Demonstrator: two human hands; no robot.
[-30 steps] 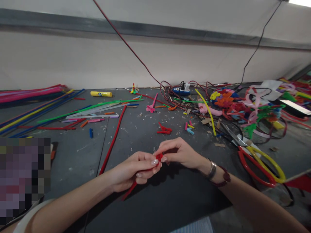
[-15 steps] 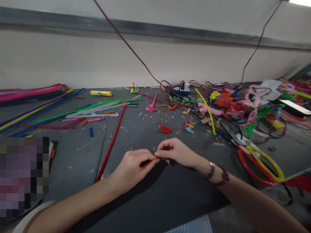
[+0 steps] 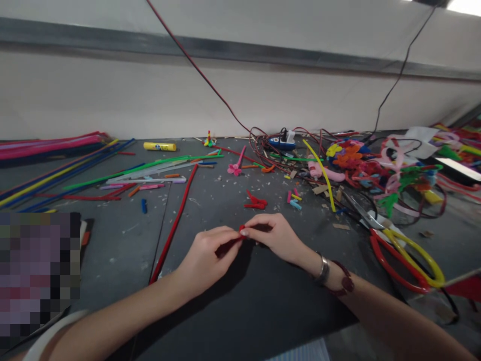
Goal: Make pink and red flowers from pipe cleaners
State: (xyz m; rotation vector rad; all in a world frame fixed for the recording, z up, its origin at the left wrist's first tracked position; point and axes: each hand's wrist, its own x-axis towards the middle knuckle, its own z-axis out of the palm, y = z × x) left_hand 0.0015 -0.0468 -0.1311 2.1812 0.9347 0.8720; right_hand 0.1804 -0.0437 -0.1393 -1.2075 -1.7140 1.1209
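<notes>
**red chenille piece pinched between both hands**

small red chenille piece gripped at the fingertips of left hand and right hand, the two hands almost touching above dark workbench. fingers closed on it, not released. change from a second earlier: red stem no longer trailing below the hands, so handling now concentrated at the pinch. no container in view; long red pipe cleaner loose just left, red cut bits just beyond, steel scissors to the right.

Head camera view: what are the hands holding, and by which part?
The left hand and right hand pinch a small red pipe cleaner piece between their fingertips; the fingers hide most of it.
</notes>
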